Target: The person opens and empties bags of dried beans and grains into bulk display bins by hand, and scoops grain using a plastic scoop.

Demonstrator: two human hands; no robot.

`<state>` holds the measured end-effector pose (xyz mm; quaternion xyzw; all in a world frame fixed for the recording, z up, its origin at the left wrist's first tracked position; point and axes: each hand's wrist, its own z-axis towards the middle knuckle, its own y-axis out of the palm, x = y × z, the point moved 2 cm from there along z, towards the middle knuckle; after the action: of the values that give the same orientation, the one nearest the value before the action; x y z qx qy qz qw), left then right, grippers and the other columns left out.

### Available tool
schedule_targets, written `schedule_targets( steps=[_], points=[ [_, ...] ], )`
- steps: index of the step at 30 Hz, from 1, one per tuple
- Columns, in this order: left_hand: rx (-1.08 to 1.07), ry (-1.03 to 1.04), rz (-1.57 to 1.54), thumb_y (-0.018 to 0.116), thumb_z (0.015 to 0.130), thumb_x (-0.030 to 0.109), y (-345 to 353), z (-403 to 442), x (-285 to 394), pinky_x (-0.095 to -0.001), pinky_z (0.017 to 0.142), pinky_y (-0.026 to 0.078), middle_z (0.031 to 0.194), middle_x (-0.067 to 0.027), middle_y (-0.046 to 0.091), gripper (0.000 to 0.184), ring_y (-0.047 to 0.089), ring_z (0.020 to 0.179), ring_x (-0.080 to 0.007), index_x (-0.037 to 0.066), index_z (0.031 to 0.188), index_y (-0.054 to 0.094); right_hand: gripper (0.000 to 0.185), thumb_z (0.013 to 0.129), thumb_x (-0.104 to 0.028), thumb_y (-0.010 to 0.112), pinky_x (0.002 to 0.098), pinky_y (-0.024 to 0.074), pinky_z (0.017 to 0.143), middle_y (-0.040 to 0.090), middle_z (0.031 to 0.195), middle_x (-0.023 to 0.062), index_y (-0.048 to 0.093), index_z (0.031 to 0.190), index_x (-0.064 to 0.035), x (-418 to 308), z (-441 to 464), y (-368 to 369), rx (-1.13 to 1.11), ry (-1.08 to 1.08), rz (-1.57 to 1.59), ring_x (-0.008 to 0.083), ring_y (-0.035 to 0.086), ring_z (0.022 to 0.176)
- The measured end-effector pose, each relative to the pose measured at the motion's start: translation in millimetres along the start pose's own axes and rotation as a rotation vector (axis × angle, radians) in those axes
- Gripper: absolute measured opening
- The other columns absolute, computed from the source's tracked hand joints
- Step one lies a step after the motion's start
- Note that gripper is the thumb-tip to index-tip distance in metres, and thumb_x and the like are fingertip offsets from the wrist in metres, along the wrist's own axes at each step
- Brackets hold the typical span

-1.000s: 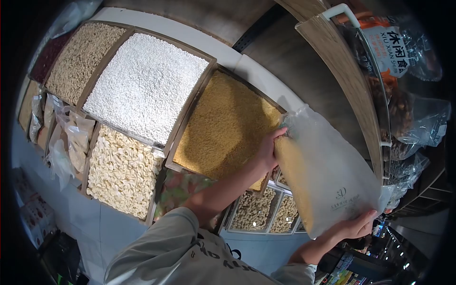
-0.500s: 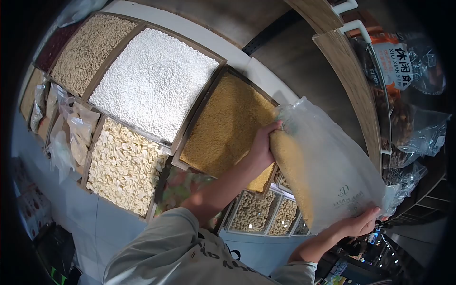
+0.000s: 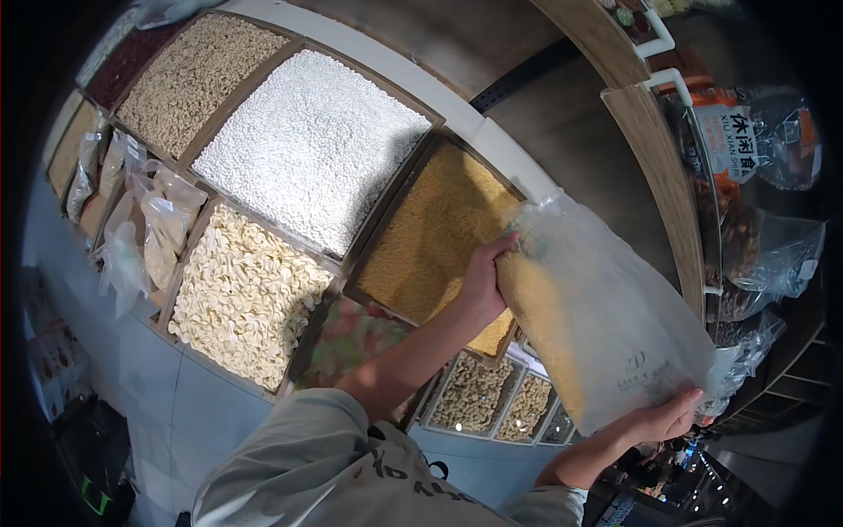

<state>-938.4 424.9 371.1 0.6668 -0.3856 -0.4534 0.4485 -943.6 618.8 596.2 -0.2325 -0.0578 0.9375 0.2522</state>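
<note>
A translucent plastic bag (image 3: 615, 307) with printed lettering hangs tilted between my two hands. Yellow millet-like grain (image 3: 540, 321) lies along its left side. My left hand (image 3: 486, 279) is closed on the bag's upper left edge, fingers partly behind the plastic. At the lower right corner, my right hand (image 3: 669, 416) grips the bag with the fingers folded in. Behind my left hand is a wooden bin (image 3: 430, 233) of similar yellow grain, partly in shadow. Part of that bin is hidden by my left forearm and the bag.
Left of the millet are bins of small white balls (image 3: 307, 149), beige grain (image 3: 198, 83) and pale flat flakes (image 3: 241, 299). Bagged goods (image 3: 162, 220) hang at the left. A wooden shelf edge (image 3: 659, 176) curves along the right, beside packaged snacks (image 3: 738, 140). Nut trays (image 3: 474, 391) sit below.
The bins and left-hand goods have shifted right in view, and the shelf packages slightly down. Both hands keep their hold on the bag, which looks slightly more crumpled.
</note>
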Motion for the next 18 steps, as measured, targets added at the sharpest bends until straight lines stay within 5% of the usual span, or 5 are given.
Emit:
schedule_targets(
  steps=[10, 18],
  points=[
    [0.025, 0.028, -0.035, 0.055, 0.091, 0.027, 1.6, -22.2, 4.8, -0.0430, 0.094, 0.049, 0.111, -0.0126, 0.060, 0.039, 0.060, 0.105, -0.0263, 0.001, 0.120, 0.052, 0.047, 0.098, -0.029, 0.050, 0.0238, 0.0326, 0.056, 0.051, 0.064, 0.0012, 0.057, 0.067, 0.0047, -0.5, -1.6, 4.3, -0.031, 0.038, 0.031, 0.0081, 0.041, 0.059],
    [0.084, 0.114, -0.057, 0.058, 0.090, 0.022, -2.1, -36.5, 1.4, -0.0387, 0.081, 0.056, 0.100, -0.0118, 0.062, 0.032, 0.065, 0.092, -0.0238, -0.003, 0.110, 0.056, 0.046, 0.097, -0.030, 0.053, 0.0235, 0.0303, 0.056, 0.046, 0.061, -0.0027, 0.058, 0.067, 0.0036, -4.9, -4.2, -1.4, -0.038, 0.017, 0.043, 0.0063, 0.038, 0.060]
  ],
)
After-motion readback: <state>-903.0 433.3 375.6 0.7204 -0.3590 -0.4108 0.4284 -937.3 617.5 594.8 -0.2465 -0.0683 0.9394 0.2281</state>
